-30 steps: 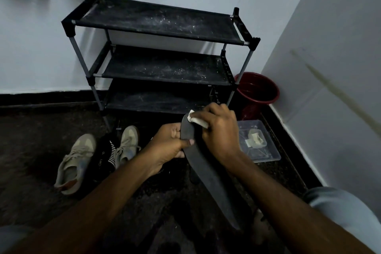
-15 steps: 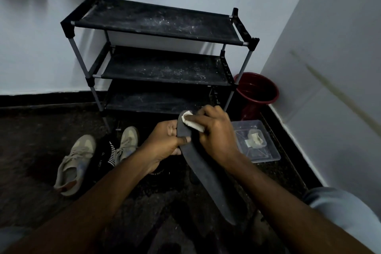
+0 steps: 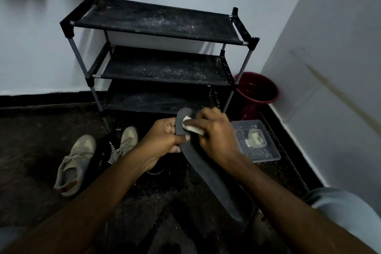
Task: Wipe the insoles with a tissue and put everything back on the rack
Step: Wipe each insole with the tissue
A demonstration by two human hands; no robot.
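A long dark insole [image 3: 214, 179] slants from upper left to lower right in front of me. My left hand [image 3: 165, 140] grips its upper end, thumb over the edge. My right hand [image 3: 214, 132] pinches a white tissue [image 3: 190, 127] and presses it onto the insole's upper part. The black three-shelf rack [image 3: 156, 27] stands against the wall behind, its shelves dusty and bare. A pair of beige sneakers [image 3: 76, 161] lies on the floor at the left, with a dark striped thing between them.
A red bucket [image 3: 256, 90] sits in the corner to the right of the rack. A clear plastic box [image 3: 255, 140] holding small items lies on the floor by the right wall. The floor is dark stone.
The tissue and my right hand have slid toward the insole's upper tip. More of that tip now shows above my fingers. My left hand keeps its grip.
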